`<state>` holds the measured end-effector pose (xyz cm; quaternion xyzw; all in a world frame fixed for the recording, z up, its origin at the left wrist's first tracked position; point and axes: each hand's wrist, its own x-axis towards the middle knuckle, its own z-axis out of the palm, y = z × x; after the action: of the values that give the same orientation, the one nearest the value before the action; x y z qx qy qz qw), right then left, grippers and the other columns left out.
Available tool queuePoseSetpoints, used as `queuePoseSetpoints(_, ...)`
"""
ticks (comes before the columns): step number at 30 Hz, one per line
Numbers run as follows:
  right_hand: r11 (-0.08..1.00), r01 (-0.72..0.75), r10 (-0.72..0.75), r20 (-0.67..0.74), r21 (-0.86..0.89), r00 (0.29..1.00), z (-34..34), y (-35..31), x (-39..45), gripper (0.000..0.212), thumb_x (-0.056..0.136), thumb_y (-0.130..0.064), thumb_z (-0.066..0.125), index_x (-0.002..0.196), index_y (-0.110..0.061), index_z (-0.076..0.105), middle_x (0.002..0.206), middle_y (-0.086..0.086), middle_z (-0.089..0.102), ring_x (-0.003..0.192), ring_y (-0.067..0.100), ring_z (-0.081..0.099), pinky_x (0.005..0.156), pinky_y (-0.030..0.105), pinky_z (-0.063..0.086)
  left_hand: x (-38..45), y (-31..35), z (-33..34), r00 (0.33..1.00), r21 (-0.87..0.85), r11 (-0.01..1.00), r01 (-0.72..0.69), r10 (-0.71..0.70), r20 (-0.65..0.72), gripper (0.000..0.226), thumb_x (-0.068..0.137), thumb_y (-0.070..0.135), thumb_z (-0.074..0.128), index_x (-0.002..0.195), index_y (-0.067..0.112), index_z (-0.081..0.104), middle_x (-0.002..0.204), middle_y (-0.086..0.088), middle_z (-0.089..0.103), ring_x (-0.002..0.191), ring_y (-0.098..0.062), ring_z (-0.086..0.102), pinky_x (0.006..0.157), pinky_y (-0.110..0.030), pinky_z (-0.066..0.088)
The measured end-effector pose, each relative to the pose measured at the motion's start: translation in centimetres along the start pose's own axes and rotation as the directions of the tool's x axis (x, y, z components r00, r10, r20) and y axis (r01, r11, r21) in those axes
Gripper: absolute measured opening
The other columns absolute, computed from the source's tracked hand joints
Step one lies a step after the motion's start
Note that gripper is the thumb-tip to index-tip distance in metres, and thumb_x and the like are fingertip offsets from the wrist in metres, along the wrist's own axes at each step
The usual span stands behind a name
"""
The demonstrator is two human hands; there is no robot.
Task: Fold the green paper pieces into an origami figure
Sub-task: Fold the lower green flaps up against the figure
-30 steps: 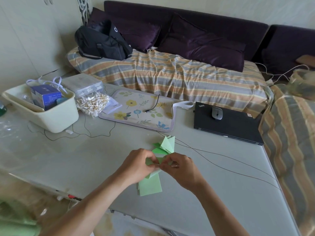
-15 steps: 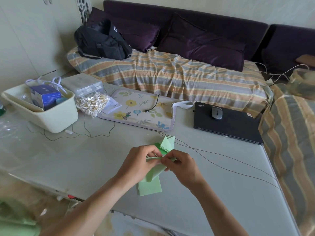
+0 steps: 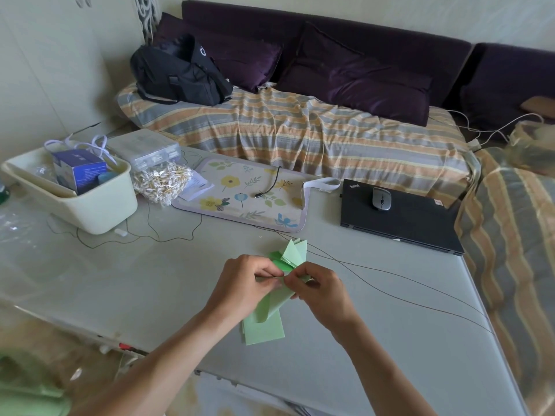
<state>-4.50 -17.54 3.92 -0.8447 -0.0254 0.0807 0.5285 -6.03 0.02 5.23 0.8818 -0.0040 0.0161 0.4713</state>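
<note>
Fingers (image 3: 277,280) of both hands pinching one green paper sheet (image 3: 271,306), now lifted and curled off the flat stack (image 3: 264,331) at lower middle. Fold started, not pressed flat yet.

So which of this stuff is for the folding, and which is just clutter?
For the job: green sheet pinched by left hand and right hand; flat sheets; folded pieces.

Lying about: laptop, mouse, floral mat, bin, cotton swabs.
</note>
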Motion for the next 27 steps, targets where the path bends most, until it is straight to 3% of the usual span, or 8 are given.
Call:
queuePoseSetpoints(5, 0.999, -0.001, 0.000, -0.027, -0.042, 1.000, 0.13, 0.02, 0.08, 0.014, 0.086, -0.026, 0.074, 0.073, -0.025, 0.070, 0.064, -0.001, 0.071, 0.060, 0.008, 0.067, 0.056, 0.015, 0.041, 0.01, 0.06, 0.11, 1.000, -0.024, 1.000, 0.015, -0.014, 0.011, 0.010, 0.079, 0.016, 0.085, 0.086, 0.023, 0.083, 0.079, 0.011, 0.078, 0.073, 0.009, 0.070, 0.070, -0.006, 0.049)
queuePoseSetpoints(10, 0.999, 0.005, -0.007, -0.035, -0.046, 0.999, 0.14, -0.02, -0.05, 0.014, 0.086, -0.023, 0.074, 0.073, -0.022, 0.071, 0.061, -0.003, 0.069, 0.054, 0.003, 0.063, 0.051, 0.011, 0.036, -0.05, 0.04, 0.19, 0.999, -0.032, 0.999, 0.035, -0.035, 0.015, 0.010, 0.079, 0.015, 0.085, 0.087, 0.022, 0.083, 0.080, 0.009, 0.079, 0.073, 0.008, 0.071, 0.070, -0.005, 0.049)
queuePoseSetpoints(14, 1.000, 0.009, -0.009, -0.046, -0.015, 0.999, 0.31, -0.01, -0.02, 0.011, 0.086, -0.024, 0.075, 0.077, -0.023, 0.070, 0.066, -0.001, 0.071, 0.060, 0.007, 0.068, 0.057, 0.017, 0.043, -0.12, 0.15, 0.24, 0.996, -0.087, 0.992, 0.092, -0.092, 0.001, 0.009, 0.078, 0.019, 0.086, 0.085, 0.023, 0.083, 0.078, 0.010, 0.078, 0.073, 0.006, 0.072, 0.069, -0.007, 0.050)
queuePoseSetpoints(16, 0.997, -0.007, 0.010, -0.044, 0.082, 0.999, 0.51, -0.01, -0.12, 0.014, 0.086, -0.026, 0.077, 0.093, -0.022, 0.065, 0.075, -0.001, 0.071, 0.064, 0.010, 0.069, 0.066, 0.025, 0.052, -0.06, 0.17, 0.23, 0.987, -0.160, 0.975, 0.155, -0.159, -0.015, 0.009, 0.079, 0.019, 0.085, 0.086, 0.024, 0.083, 0.079, 0.011, 0.078, 0.075, 0.003, 0.072, 0.071, -0.008, 0.050)
queuePoseSetpoints(18, 0.966, -0.071, 0.071, 0.007, 0.250, 0.997, 0.50, -0.08, -0.24, 0.034, 0.085, -0.029, 0.079, 0.110, -0.022, 0.058, 0.086, 0.001, 0.072, 0.074, 0.011, 0.070, 0.080, 0.033, 0.056, -0.06, 0.23, 0.22, 0.975, -0.267, 0.941, 0.207, -0.220, -0.018, 0.010, 0.080, 0.018, 0.084, 0.088, 0.025, 0.082, 0.081, 0.010, 0.079, 0.079, 0.000, 0.073, 0.073, -0.012, 0.051)
queuePoseSetpoints(20, 0.901, -0.173, 0.124, 0.146, 0.397, 0.981, 0.31, -0.38, -0.34, 0.038, 0.087, -0.030, 0.078, 0.117, -0.017, 0.058, 0.100, 0.005, 0.075, 0.091, 0.016, 0.073, 0.089, 0.038, 0.059, -0.11, 0.36, 0.23, 0.961, -0.377, 0.889, 0.259, -0.277, 0.007, 0.011, 0.081, 0.018, 0.083, 0.090, 0.025, 0.082, 0.083, 0.008, 0.079, 0.083, -0.006, 0.075, 0.073, -0.017, 0.052)
queuePoseSetpoints(23, 0.887, -0.220, 0.095, 0.306, 0.407, 0.947, 0.16, -0.90, -0.70, 0.027, 0.095, -0.027, 0.068, 0.118, -0.013, 0.068, 0.112, 0.004, 0.076, 0.105, 0.019, 0.072, 0.083, 0.030, 0.057, -0.18, 0.55, 0.32, 0.934, -0.515, 0.792, 0.329, -0.353, 0.053, 0.013, 0.084, 0.010, 0.079, 0.094, 0.018, 0.081, 0.087, 0.000, 0.080, 0.079, -0.012, 0.075, 0.063, -0.016, 0.053)
queuePoseSetpoints(27, 0.888, -0.205, 0.096, 0.269, 0.412, 0.958, 0.28, -0.54, -0.49, 0.021, 0.094, -0.020, 0.069, 0.112, -0.009, 0.071, 0.106, 0.006, 0.077, 0.096, 0.016, 0.074, 0.076, 0.025, 0.057, -0.33, 0.98, 0.41, 0.915, -0.554, 0.745, 0.371, -0.395, 0.081, 0.013, 0.085, 0.006, 0.077, 0.098, 0.011, 0.078, 0.087, -0.004, 0.077, 0.059, 0.002, 0.068, 0.049, -0.009, 0.046)
